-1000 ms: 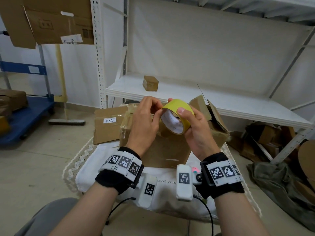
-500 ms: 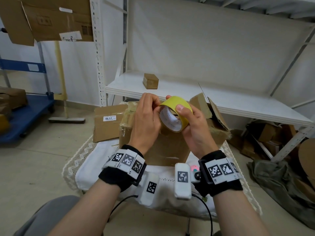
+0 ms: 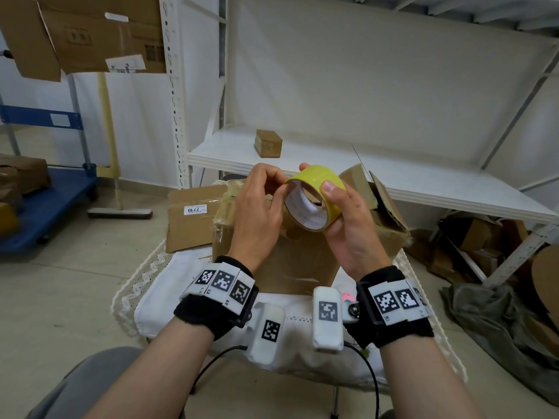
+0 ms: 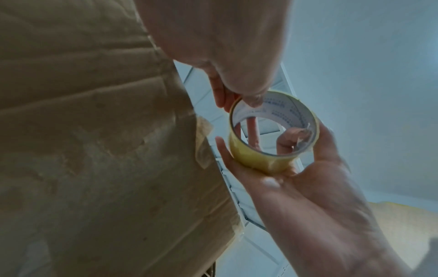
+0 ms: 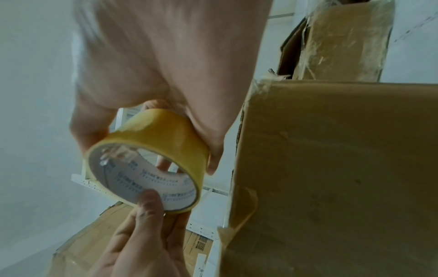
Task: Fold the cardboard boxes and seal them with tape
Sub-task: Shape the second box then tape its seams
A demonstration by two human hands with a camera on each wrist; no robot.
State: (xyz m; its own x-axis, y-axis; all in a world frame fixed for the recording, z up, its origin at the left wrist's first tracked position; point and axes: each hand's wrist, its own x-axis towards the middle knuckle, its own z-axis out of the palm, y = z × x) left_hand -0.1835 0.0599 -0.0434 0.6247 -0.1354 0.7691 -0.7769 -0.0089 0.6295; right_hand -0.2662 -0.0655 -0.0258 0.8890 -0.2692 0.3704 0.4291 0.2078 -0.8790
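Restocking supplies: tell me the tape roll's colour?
Yellow tape roll, white inner core; right wrist view shows it best.

I see a yellow tape roll (image 3: 314, 197) with a white, grey-printed core above the brown cardboard box (image 3: 290, 261), which sits on a white lace-edged cloth (image 3: 157, 285), with black wristbands (image 3: 208, 316) carrying black-and-white square markers nearer me.

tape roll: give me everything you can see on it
The tape roll is a wide ring of glossy yellow tape wound on a white core with small grey print inside. It is held up in the air in front of the big cardboard box, axis tilted, open side toward the camera. The right hand grips it, thumb on the outer band. The left hand pinches its near rim, thumb on the inside of the core. No free tape end is visible.
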